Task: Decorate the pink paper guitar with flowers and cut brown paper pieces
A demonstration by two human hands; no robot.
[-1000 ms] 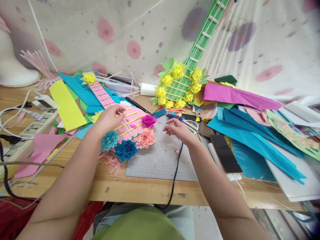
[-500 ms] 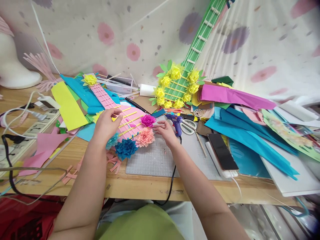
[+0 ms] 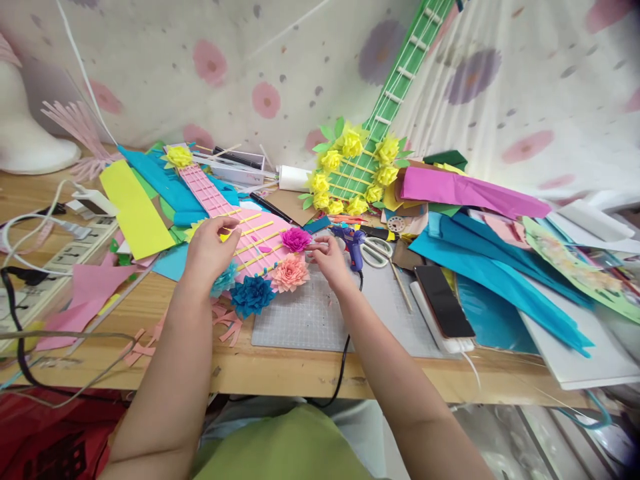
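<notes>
A pink paper guitar (image 3: 260,252) with yellow strings lies on the wooden table (image 3: 280,370). My left hand (image 3: 206,252) rests on its left side, thumb and forefinger pinched at the edge by a yellow string, above a light blue paper flower (image 3: 226,280). My right hand (image 3: 327,261) is at the guitar's right edge, fingertips pinched together beside the magenta flower (image 3: 296,239) and above the peach flower (image 3: 290,272). What they pinch is too small to make out. A dark blue flower (image 3: 251,295) sits at the guitar's lower end.
A grey cutting mat (image 3: 310,323) lies under my right forearm. A purple glue gun (image 3: 353,241), scissors (image 3: 377,248) and a phone (image 3: 443,301) lie to the right. A green paper guitar (image 3: 380,117) leans on the curtain. Coloured paper sheets (image 3: 500,280) and a power strip (image 3: 75,250) crowd the sides.
My right hand has moved left from over the mat to the guitar's edge by the magenta flower and pinched shut. My left hand has curled its fingers on the guitar.
</notes>
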